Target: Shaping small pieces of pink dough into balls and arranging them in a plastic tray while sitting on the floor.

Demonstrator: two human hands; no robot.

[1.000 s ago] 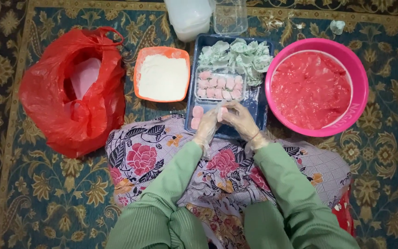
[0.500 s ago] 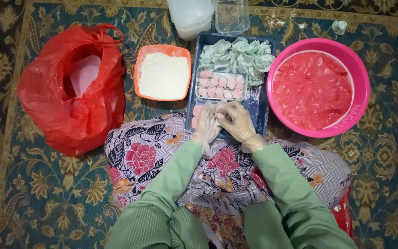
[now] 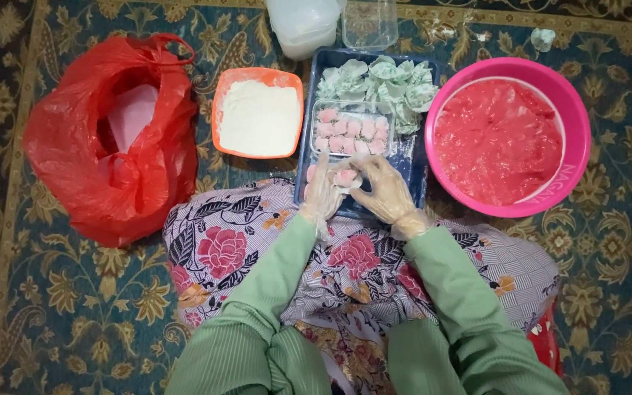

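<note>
Both hands wear thin clear gloves and meet over the near end of a dark blue tray [image 3: 417, 175]. My left hand [image 3: 323, 192] and my right hand [image 3: 383, 192] together hold a small pink dough piece [image 3: 346, 176] between the fingertips. A clear plastic box [image 3: 351, 132] on the tray holds rows of pink pieces. Crumpled pale green wrappers [image 3: 389, 84] lie at the tray's far end.
A pink bowl [image 3: 576, 157] of pink dough sits at the right. An orange dish [image 3: 221, 99] of white flour is left of the tray, a red plastic bag [image 3: 104, 139] further left. Two clear containers [image 3: 305, 25] stand beyond. A patterned carpet [image 3: 53, 307] lies under everything.
My hands stay over the tray's near end, working the pink piece; the fingers have shifted slightly around it. Nothing else has moved.
</note>
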